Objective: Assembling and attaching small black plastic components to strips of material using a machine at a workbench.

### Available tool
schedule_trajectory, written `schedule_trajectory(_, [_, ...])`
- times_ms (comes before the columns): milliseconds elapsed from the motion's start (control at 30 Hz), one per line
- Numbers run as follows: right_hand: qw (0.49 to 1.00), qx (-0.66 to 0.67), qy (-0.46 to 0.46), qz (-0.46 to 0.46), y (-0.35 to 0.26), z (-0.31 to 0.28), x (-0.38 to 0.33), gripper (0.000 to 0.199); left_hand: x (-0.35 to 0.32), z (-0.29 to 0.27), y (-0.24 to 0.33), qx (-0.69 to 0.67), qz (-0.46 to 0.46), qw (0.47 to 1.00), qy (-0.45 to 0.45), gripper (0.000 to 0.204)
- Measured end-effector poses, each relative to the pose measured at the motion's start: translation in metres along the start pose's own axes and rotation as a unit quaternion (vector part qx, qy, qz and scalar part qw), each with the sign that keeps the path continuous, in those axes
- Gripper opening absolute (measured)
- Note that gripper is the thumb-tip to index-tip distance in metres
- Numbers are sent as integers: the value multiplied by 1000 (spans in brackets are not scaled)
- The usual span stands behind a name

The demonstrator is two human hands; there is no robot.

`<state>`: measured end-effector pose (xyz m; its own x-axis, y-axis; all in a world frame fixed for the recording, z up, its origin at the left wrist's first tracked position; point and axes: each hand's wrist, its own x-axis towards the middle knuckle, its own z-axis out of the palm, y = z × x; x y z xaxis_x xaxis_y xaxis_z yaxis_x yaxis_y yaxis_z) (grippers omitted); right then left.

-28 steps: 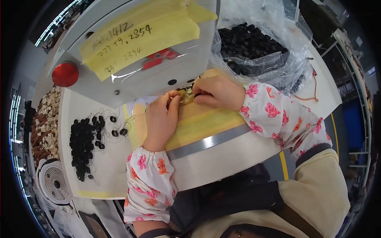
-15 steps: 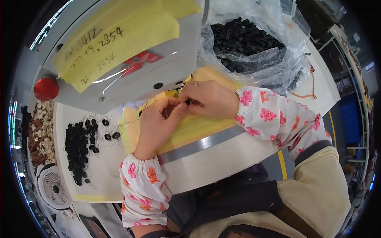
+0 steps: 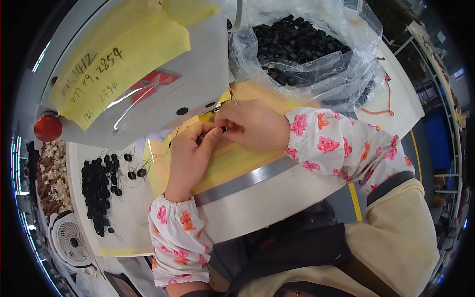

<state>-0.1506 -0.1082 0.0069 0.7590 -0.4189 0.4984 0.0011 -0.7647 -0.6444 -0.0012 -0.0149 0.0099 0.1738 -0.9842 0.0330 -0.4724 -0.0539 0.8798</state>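
Beyond the left hand (image 3: pixel 188 157), a grey machine (image 3: pixel 204 62) stands near bagged black loops (image 3: pixel 299 45).

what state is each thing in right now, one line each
Left hand: fingers pinching small black piece
Right hand: fingers pinching it too
Small black piece: partly hidden
Clear plastic bag: open, holding black loops
Threaded black pieces: mostly heaped, threads loose
Red button: protruding; whether pressed, unclear
Fan: whether running, unclear
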Motion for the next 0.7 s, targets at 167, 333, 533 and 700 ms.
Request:
schedule_trajectory(167, [998,32,11,56,12,1,3,13,1,4,-2,81,7,994,71,18])
schedule_trajectory(333, [998,-21,51,14,23,3,5,12,8,10,-4,118,0,986,116,20])
schedule_trajectory(533, [997,-41,62,30,32,2,9,9,16,10,6,78,-90,986,118,21])
schedule_trajectory(700, [996,-50,72,7,28,4,11,7,17,8,-7,41,-87,987,130,23])
